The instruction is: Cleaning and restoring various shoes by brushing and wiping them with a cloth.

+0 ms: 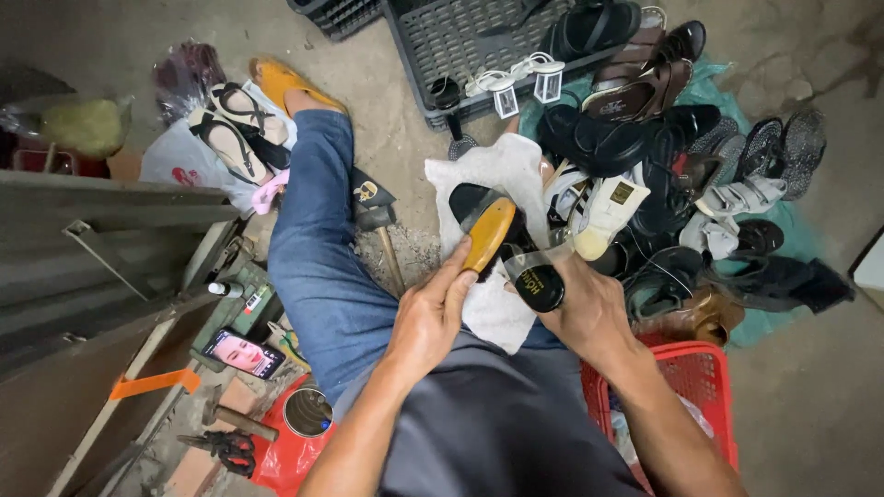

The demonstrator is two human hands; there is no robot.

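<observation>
- Bare concrete floor (387,83) fills the background, with a heap of dark and pale sandals (681,175) lying on a green sheet at the upper right.
- At top centre a grey plastic crate (442,37) holds more sandals on its right side.
- At lower right, a red basket (700,377) sits just beside the right forearm; what is inside is too hidden to tell.
- An open round tin (307,411) stands at bottom left on a red bag, near a phone (244,353) with a lit screen.
- At upper left, a clear bag (78,124) holds something yellow-green.
- The left hand (428,317) has its fingers curled round a wooden-backed brush (488,232), at centre frame over a white cloth (497,170).
- The right hand (585,308) grips a black shoe (539,285) with a light label inside, touching the brush.
</observation>
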